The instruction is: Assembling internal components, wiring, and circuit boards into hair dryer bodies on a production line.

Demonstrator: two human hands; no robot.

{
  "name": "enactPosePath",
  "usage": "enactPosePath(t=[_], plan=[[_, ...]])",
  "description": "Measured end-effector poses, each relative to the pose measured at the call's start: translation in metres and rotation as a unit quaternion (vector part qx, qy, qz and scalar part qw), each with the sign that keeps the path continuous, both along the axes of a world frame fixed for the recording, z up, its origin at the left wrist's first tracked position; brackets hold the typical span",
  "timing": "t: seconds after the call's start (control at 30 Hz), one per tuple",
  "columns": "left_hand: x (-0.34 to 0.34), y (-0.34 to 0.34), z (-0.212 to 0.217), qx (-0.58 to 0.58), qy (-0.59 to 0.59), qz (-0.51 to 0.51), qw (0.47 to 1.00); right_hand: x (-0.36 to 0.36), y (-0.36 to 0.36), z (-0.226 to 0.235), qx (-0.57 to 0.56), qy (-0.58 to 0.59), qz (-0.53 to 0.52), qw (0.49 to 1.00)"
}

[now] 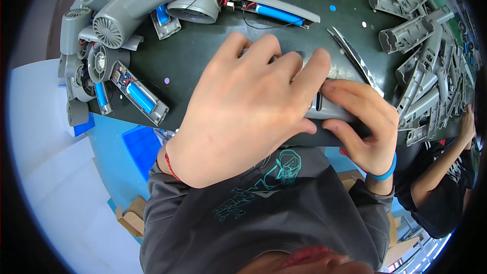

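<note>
L hand [243, 106] lay flat, fingers together, pinning grey housing [329, 109] to bench edge; R hand [362, 127] pinched its end, prob. to steady it.

1. Grey plastic handle shell [329, 109], long and smooth, with a short dark slot on its upper face.
2. Lying roughly level across the near edge of the dark green worktable [203, 56], close to the body.
3. Largely covered by the left hand [243, 116] pressed flat on top.
4. Gripped at its right end by the right hand [365, 122], fingers curled round it.
</note>
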State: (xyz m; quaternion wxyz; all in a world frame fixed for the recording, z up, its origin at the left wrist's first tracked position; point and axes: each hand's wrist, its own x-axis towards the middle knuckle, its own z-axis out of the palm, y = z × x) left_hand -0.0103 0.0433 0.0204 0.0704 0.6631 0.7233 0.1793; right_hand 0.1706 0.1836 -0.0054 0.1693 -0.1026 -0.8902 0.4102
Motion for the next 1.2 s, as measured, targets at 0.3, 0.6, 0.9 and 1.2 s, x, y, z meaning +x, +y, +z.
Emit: enactPosePath(t=[0.3,0.6,0.9,1.2], plan=[[0.012,-0.005,-0.006,-0.008,0.048,0.027,0.998,-0.001,-0.012,-0.004,0.027,0.011,-0.014,0.999],[0.002,-0.015,-0.008,0.024,-0.031,0.011,0.999,-0.002,-0.012,-0.006,0.019,0.044,0.041,0.998],[0.0,-0.021,-0.006,0.064,-0.053,-0.019,0.996,-0.004,-0.022,-0.003,0.079,0.066,0.025,0.994],[-0.006,-0.031,-0.012,0.032,-0.105,0.062,0.992,-0.006,-0.032,0.006,0.135,0.036,0.018,0.99]])
